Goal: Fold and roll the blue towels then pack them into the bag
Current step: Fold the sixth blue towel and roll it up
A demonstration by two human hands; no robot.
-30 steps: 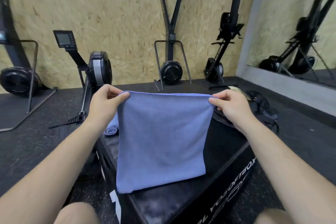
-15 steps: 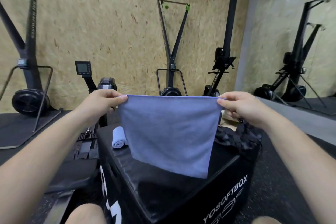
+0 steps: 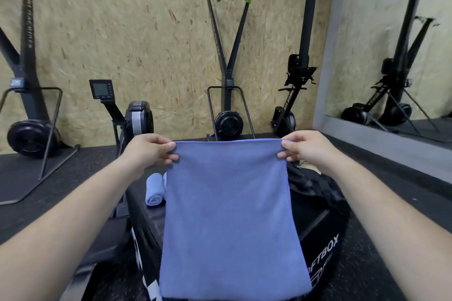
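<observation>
A blue towel [image 3: 230,215] hangs flat in front of me, stretched by its top edge. My left hand [image 3: 149,151] pinches its top left corner and my right hand [image 3: 308,149] pinches its top right corner. The cloth drops down over the black soft box [image 3: 320,234] and hides most of its top. A rolled blue towel [image 3: 154,189] lies on the box at the left, behind the hanging one. The dark bag [image 3: 315,190] sits on the box at the right, partly hidden by the towel and my right arm.
Rowing and ski machines stand along the chipboard wall: one with a monitor [image 3: 101,89] at the left, another [image 3: 228,122] straight ahead. A mirror [image 3: 396,51] fills the right wall. Black rubber flooring surrounds the box.
The towel now hangs longer and closer to me, its lower edge near the frame's bottom. Both hands keep their pinch on the top corners. My view has tilted slightly.
</observation>
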